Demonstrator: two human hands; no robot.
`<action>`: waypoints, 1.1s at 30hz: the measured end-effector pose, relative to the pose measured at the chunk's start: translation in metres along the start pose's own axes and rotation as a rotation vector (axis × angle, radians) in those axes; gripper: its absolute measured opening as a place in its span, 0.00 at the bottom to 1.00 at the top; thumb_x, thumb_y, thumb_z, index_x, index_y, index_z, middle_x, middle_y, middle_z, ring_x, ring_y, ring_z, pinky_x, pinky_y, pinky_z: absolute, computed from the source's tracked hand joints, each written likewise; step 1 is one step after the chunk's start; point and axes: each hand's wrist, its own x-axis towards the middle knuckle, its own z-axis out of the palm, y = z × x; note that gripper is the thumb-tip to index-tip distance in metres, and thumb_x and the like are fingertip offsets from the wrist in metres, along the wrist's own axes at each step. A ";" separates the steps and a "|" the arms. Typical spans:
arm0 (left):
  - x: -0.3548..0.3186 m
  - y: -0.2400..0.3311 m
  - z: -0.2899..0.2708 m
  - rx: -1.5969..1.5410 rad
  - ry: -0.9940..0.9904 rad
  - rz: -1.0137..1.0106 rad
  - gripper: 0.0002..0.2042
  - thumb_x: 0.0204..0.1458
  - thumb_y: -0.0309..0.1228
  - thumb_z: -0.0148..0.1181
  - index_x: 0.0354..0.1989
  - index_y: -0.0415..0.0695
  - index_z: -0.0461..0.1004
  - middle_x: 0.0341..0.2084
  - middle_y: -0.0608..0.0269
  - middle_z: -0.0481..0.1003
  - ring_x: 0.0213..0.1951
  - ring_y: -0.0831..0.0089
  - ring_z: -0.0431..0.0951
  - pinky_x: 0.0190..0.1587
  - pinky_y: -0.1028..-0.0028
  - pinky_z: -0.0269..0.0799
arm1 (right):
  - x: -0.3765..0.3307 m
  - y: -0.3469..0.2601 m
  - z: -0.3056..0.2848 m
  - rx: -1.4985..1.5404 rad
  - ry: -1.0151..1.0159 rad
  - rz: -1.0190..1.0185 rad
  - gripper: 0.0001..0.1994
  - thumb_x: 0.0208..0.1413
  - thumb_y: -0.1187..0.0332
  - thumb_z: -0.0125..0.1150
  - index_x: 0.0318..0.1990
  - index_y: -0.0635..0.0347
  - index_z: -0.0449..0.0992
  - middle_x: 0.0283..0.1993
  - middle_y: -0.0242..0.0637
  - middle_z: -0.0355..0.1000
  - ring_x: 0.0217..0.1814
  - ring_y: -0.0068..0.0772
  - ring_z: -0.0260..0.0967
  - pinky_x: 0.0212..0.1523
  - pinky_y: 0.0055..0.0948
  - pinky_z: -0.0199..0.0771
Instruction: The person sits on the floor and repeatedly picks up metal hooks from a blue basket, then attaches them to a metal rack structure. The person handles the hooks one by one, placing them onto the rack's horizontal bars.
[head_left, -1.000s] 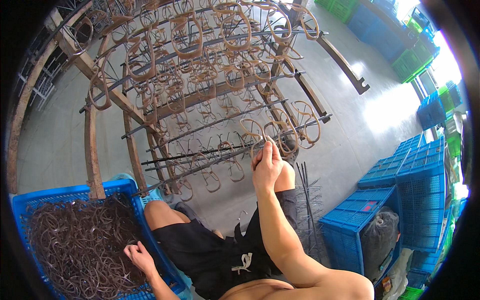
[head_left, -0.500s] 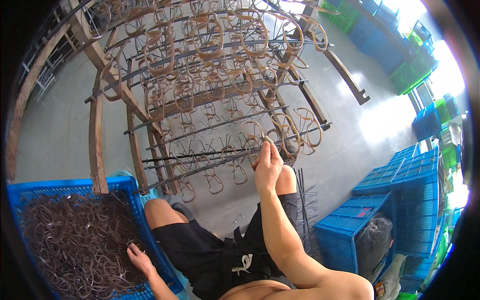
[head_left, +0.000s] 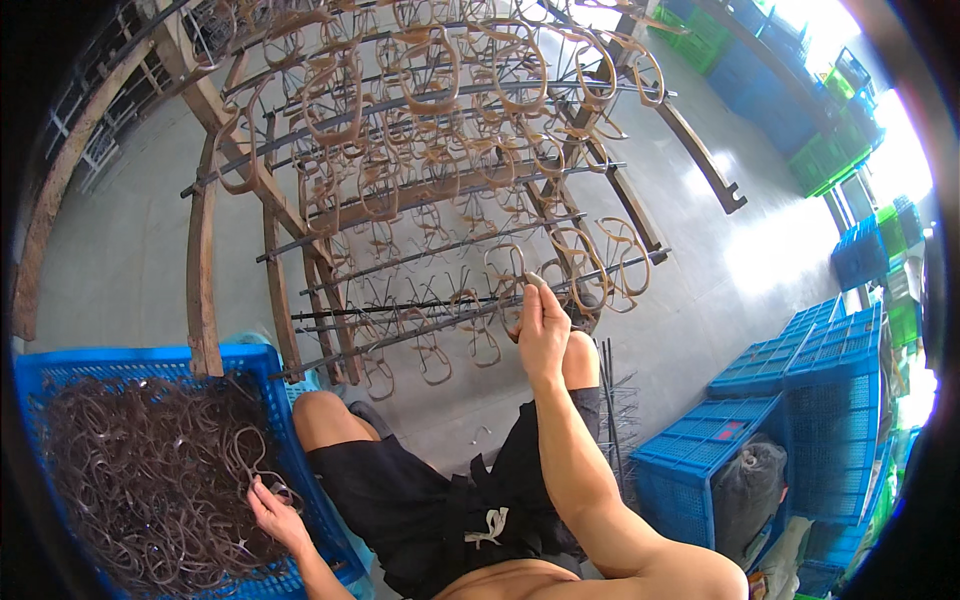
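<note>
Lower left: your left hand point(head_left: 280, 516) pinches a loop point(head_left: 230, 452) over the crate point(head_left: 150, 357), seemingly to keep it off the tangle point(head_left: 150, 470). Centre: your right hand point(head_left: 543, 330) pinches another loop point(head_left: 488, 265) by the rod point(head_left: 400, 337), presumably to steady it.

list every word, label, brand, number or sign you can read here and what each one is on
No text can be read anywhere in this picture.
Small red mark on the blue crate at the right: too small and blurred to tell if it carries writing.
Curved pieces in the blue basket: no lettering shows.
</note>
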 end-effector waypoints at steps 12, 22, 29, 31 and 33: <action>-0.019 0.065 -0.002 -0.088 -0.067 0.493 0.15 0.60 0.34 0.44 0.37 0.35 0.73 0.22 0.69 0.68 0.20 0.83 0.60 0.21 0.80 0.54 | 0.001 0.003 -0.001 0.021 -0.007 0.002 0.13 0.59 0.65 0.51 0.46 0.63 0.73 0.16 0.24 0.61 0.14 0.12 0.57 0.14 0.17 0.60; -0.052 0.119 0.017 -0.597 -0.531 0.275 0.12 0.56 0.30 0.43 0.27 0.37 0.71 0.12 0.75 0.60 0.14 0.89 0.54 0.16 0.83 0.43 | 0.001 0.001 0.002 0.061 0.052 0.019 0.12 0.59 0.65 0.51 0.44 0.64 0.73 0.15 0.23 0.59 0.14 0.12 0.55 0.14 0.17 0.57; -0.078 0.170 0.040 -0.551 -0.907 0.352 0.07 0.52 0.27 0.50 0.32 0.35 0.71 0.18 0.68 0.71 0.19 0.85 0.66 0.21 0.83 0.59 | 0.007 -0.003 -0.020 0.235 -0.016 0.107 0.13 0.62 0.62 0.44 0.39 0.64 0.70 0.18 0.27 0.61 0.19 0.18 0.58 0.21 0.18 0.61; -0.080 0.172 0.051 -0.500 -0.988 0.457 0.08 0.53 0.27 0.52 0.35 0.34 0.72 0.20 0.64 0.73 0.21 0.81 0.70 0.24 0.82 0.63 | -0.006 -0.005 -0.026 0.109 0.016 0.071 0.14 0.62 0.63 0.45 0.42 0.65 0.69 0.24 0.32 0.64 0.25 0.24 0.63 0.28 0.22 0.65; -0.081 0.173 0.065 -0.528 -0.956 0.615 0.07 0.52 0.27 0.54 0.32 0.35 0.74 0.16 0.65 0.70 0.20 0.80 0.68 0.23 0.81 0.60 | -0.033 -0.019 -0.028 -0.571 0.132 -0.273 0.21 0.55 0.65 0.51 0.54 0.68 0.61 0.49 0.51 0.56 0.50 0.47 0.56 0.51 0.35 0.58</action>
